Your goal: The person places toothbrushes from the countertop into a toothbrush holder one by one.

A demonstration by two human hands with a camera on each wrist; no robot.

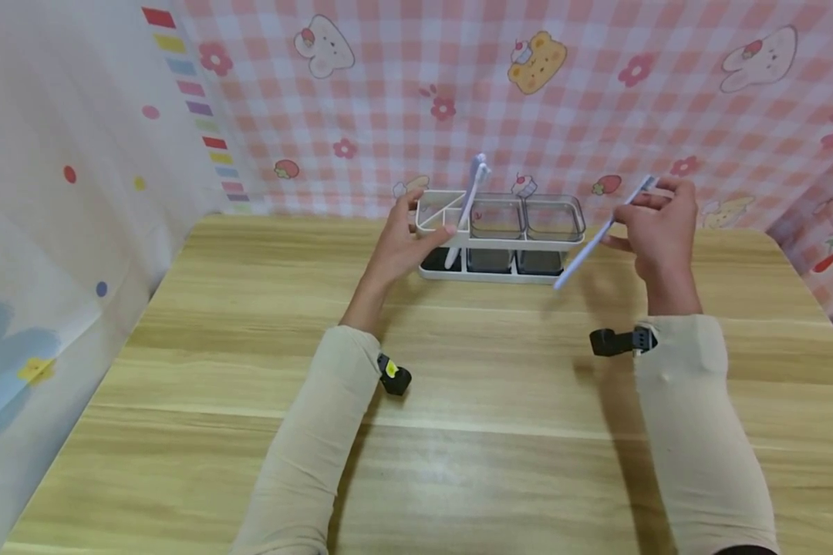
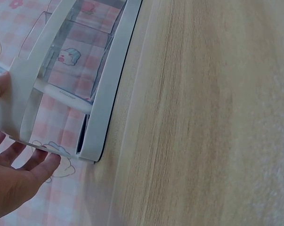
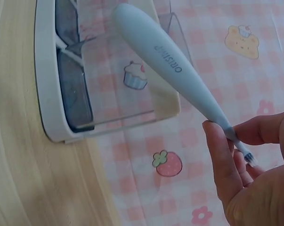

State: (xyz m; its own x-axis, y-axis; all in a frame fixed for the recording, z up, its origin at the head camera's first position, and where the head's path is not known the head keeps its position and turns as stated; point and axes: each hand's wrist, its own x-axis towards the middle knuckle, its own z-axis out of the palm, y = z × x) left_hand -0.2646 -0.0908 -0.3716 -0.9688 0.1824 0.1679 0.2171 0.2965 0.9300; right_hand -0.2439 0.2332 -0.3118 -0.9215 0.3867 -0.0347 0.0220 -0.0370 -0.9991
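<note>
A white toothbrush holder (image 1: 514, 242) with clear cups stands at the back of the table. Two toothbrushes (image 1: 470, 193) lean upright in its left part, heads up. My left hand (image 1: 396, 240) grips the holder's left end, thumb at the front of the upper tier and fingers round the side. Between thumb and fingers, my right hand (image 1: 662, 230) pinches a light blue toothbrush (image 1: 590, 245) near its bristles. That brush slants handle-down toward the holder's right end. In the right wrist view its thick handle (image 3: 165, 61) overlaps a clear cup (image 3: 118, 113).
The wood-grain table (image 1: 472, 447) reaches back to a pink checked cloth (image 1: 403, 85) hanging right behind the holder. A white patterned curtain (image 1: 55, 254) hangs along the left edge. Dark compartments (image 1: 489, 260) sit in the holder's lower tier.
</note>
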